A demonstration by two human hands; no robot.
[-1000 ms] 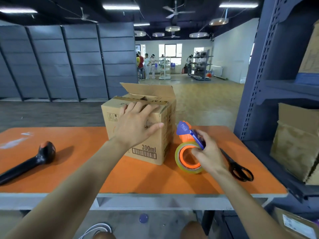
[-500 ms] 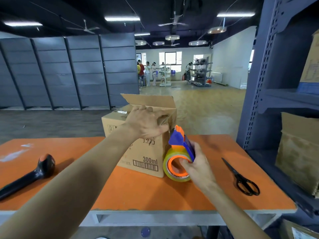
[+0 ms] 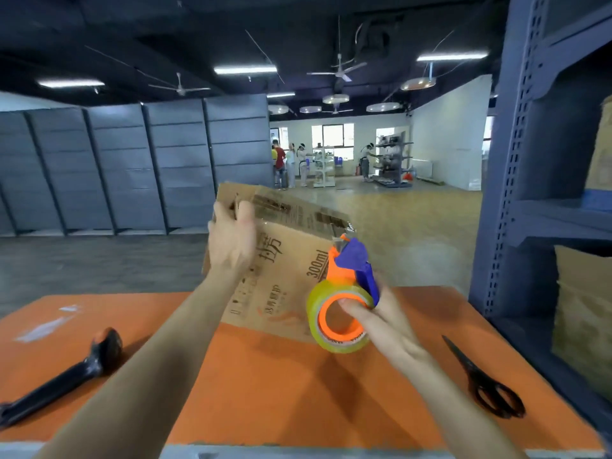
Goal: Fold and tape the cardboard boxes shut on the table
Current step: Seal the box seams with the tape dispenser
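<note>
A brown cardboard box point(image 3: 291, 260) printed "300ml" stands tipped over on the orange table point(image 3: 265, 392), its printed side facing me and one edge raised. My left hand point(image 3: 231, 240) grips the box at its upper left corner, fingers curled over the edge. My right hand point(image 3: 381, 319) holds an orange and blue tape dispenser point(image 3: 344, 293) with a roll of clear tape, just right of the box and in front of its lower right corner. The box's flaps are hidden from here.
Black scissors point(image 3: 483, 382) lie on the table at the right. A black handled tool point(image 3: 66, 376) lies at the left. A grey metal shelf rack point(image 3: 530, 193) with cardboard boxes stands close on the right. Several people stand far back in the room.
The box has been tipped from upright onto its side, turning toward me. My left hand moved from its top to its upper corner. The tape dispenser rose slightly and stayed beside the box.
</note>
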